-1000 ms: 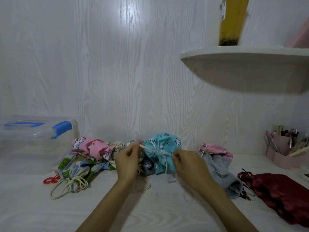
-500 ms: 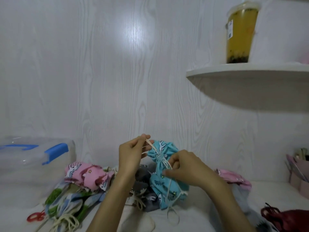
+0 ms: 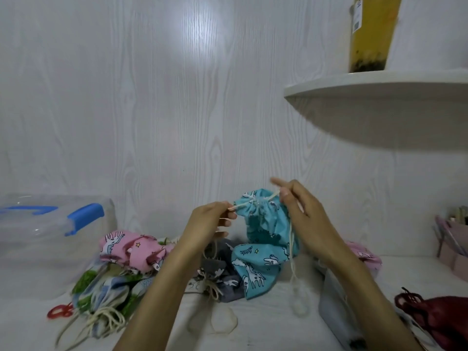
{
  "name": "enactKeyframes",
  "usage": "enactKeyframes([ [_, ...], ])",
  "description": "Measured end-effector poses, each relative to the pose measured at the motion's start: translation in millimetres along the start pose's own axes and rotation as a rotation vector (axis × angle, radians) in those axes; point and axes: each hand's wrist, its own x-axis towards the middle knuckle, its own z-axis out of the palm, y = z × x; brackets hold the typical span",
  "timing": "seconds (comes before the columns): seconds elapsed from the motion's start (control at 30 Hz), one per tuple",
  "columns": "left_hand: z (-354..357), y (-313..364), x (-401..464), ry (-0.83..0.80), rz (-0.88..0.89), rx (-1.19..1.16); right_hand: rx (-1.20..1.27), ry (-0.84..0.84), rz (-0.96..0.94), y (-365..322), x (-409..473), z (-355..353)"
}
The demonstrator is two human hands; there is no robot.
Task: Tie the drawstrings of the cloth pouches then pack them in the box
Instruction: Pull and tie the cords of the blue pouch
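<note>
A turquoise unicorn-print pouch [image 3: 263, 247] hangs lifted above the table, its gathered mouth up between my hands. My left hand [image 3: 211, 221] pinches one cream drawstring end to the left of the mouth. My right hand [image 3: 301, 211] pinches the other cord at the right side of the mouth, forefinger stretched out, and more cord trails down from it. A clear plastic box [image 3: 50, 239] with blue latches stands at the far left, lid on. Other pouches lie behind: a pink one [image 3: 131, 252], a green-and-blue one [image 3: 106, 287], a grey one [image 3: 220, 274].
A dark red pouch [image 3: 440, 323] lies at the right front, a grey pouch [image 3: 336, 312] under my right forearm, another pink one [image 3: 364, 254] behind it. A pink pen holder [image 3: 453, 249] stands far right. A wall shelf [image 3: 374, 87] with a yellow drink cup [image 3: 369, 34] overhangs the right side.
Both hands have lifted the turquoise pouch off the table. The right hand moved up from the pouch's body to the cord at its mouth. The camera view has tilted.
</note>
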Motion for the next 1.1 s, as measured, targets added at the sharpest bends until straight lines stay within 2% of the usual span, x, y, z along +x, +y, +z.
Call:
enactKeyframes([
  [0.07,-7.7,-5.4,-0.2,0.046,0.049,0.014,0.166,-0.14,0.062,3.2,0.1,2.3],
  [0.13,-14.5,-9.4,-1.8,0.049,0.067,-0.042,0.22,-0.219,0.114,1.7,-0.6,6.8],
  [0.23,-20.8,-9.2,1.1,0.008,0.044,-0.14,0.062,-0.448,0.164,4.7,-5.7,23.0],
  [0.33,-26.0,-6.4,2.4,-0.17,0.017,-0.057,-0.175,-0.67,0.174,11.9,-16.1,52.0],
  [0.4,-24.2,-8.0,-0.8,-0.325,-0.026,-0.035,-0.217,-0.734,0.16,10.1,-20.9,63.5],
  [0.57,-18.3,-13.2,-1.4,-0.303,-0.07,-0.138,-0.135,-0.679,0.243,-1.4,-12.3,36.5],
  [0.67,-21.5,-17.6,1.4,-0.357,-0.045,0.038,-0.174,-0.555,0.318,-11.0,-4.7,4.0],
  [0.77,-15.2,-16.1,-2.3,-0.448,-0.063,0.196,-0.129,-0.542,0.412,-17.4,-1.5,-24.7],
  [0.87,-0.9,-10.0,-11.8,-0.604,-0.093,0.283,-0.031,-0.507,0.499,-12.4,-2.9,-41.6],
  [0.93,9.6,-8.5,-18.5,-0.719,-0.069,0.446,0.029,-0.468,0.529,-10.7,-3.1,-45.8],
  [1.1,30.6,-15.8,-29.2,-0.975,-0.029,0.822,0.053,-0.344,0.475,-23.4,-1.2,-42.8],
])
